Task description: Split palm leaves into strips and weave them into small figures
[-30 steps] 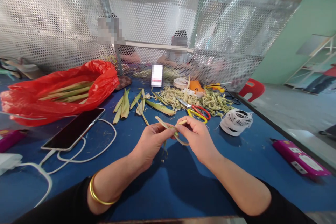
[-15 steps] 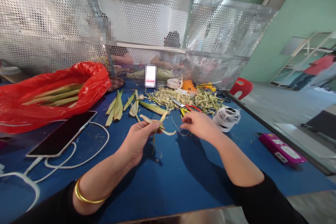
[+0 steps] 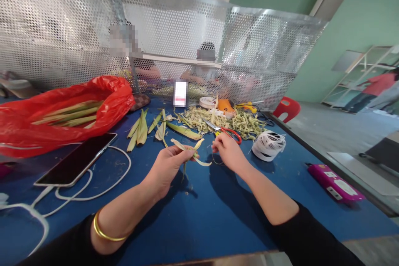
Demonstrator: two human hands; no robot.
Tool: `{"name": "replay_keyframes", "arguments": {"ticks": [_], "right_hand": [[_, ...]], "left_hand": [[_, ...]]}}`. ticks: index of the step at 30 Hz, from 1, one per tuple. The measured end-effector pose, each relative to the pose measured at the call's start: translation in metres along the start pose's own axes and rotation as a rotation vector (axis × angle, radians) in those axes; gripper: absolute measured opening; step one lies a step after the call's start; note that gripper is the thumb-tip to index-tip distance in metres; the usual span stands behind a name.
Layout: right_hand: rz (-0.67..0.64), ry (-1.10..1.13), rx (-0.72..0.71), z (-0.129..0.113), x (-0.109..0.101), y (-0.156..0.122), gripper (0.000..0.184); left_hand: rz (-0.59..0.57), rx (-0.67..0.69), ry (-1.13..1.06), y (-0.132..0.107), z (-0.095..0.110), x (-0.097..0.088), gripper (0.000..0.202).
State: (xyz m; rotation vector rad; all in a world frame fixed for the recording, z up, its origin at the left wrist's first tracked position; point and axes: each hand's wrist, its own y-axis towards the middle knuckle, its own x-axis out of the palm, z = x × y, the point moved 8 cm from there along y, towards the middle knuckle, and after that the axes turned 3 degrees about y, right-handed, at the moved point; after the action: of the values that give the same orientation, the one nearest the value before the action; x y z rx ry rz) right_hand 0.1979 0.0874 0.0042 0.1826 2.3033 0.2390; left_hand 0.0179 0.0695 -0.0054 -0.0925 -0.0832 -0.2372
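Blue-topped bench (image 3: 199, 228), clock centred on it, 6 = near edge. 9: phone (image 3: 76, 160) lying dark screen up, white cable (image 3: 128, 172) looped beside it. 10: red plastic bag (image 3: 57, 139), mouth gaping. 11: loose husk leaves (image 3: 142, 129), flat; brown checked pouch (image 3: 141, 102) behind them. 12: upright white-faced object (image 3: 180, 94), pixelated, can't ID. 12 to 1: pile of husk strips (image 3: 195, 117), greener on the 1 side. Scissors (image 3: 233, 133) at its near edge, red handle loop visible. 2: white strip coil (image 3: 268, 146). 3: magenta pack (image 3: 335, 183). Some specks of debris (image 3: 186, 193) mid-bench.
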Motion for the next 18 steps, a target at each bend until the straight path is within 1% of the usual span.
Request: {"name": "replay_keyframes", "arguments": {"ticks": [1, 3, 4, 5, 6, 7, 10, 11, 12, 15, 18], "right_hand": [[-0.017, 0.122, 0.028, 0.001, -0.001, 0.0, 0.014], [-0.095, 0.403, 0.097, 0.0, 0.001, -0.002, 0.015], [-0.145, 0.516, 0.125, -0.002, 0.004, -0.004, 0.014], [-0.188, 0.57, 0.139, -0.004, 0.006, -0.006, 0.014], [-0.212, 0.539, 0.13, -0.007, 0.006, -0.008, 0.013], [-0.206, 0.444, 0.103, -0.008, 0.005, -0.009, 0.013], [-0.091, -0.003, -0.003, -0.009, 0.001, -0.008, 0.017], [-0.08, -0.113, -0.033, -0.009, 0.004, -0.008, 0.017], [-0.087, -0.177, -0.054, -0.008, 0.009, -0.008, 0.016], [-0.141, -0.188, -0.094, -0.005, 0.027, -0.008, 0.011], [-0.123, -0.162, -0.126, -0.009, 0.029, -0.007, 0.014]], "left_hand": [[-0.005, -0.009, -0.004, -0.001, 0.0, 0.001, 0.017], [-0.025, -0.031, -0.009, -0.002, 0.001, 0.004, 0.019], [-0.038, -0.042, -0.009, -0.003, 0.0, 0.005, 0.02], [-0.05, -0.048, -0.009, -0.003, 0.0, 0.006, 0.022], [-0.058, -0.052, -0.009, -0.004, 0.0, 0.007, 0.023], [-0.056, -0.053, -0.011, -0.003, 0.0, 0.007, 0.023], [0.0, -0.047, -0.031, -0.002, 0.001, 0.003, 0.022], [0.019, -0.041, -0.037, -0.002, 0.001, 0.001, 0.022], [0.031, -0.034, -0.042, -0.002, 0.002, 0.001, 0.021], [0.031, -0.025, -0.036, -0.002, 0.003, 0.002, 0.019], [0.019, -0.033, -0.016, -0.002, 0.003, 0.003, 0.019]]}}
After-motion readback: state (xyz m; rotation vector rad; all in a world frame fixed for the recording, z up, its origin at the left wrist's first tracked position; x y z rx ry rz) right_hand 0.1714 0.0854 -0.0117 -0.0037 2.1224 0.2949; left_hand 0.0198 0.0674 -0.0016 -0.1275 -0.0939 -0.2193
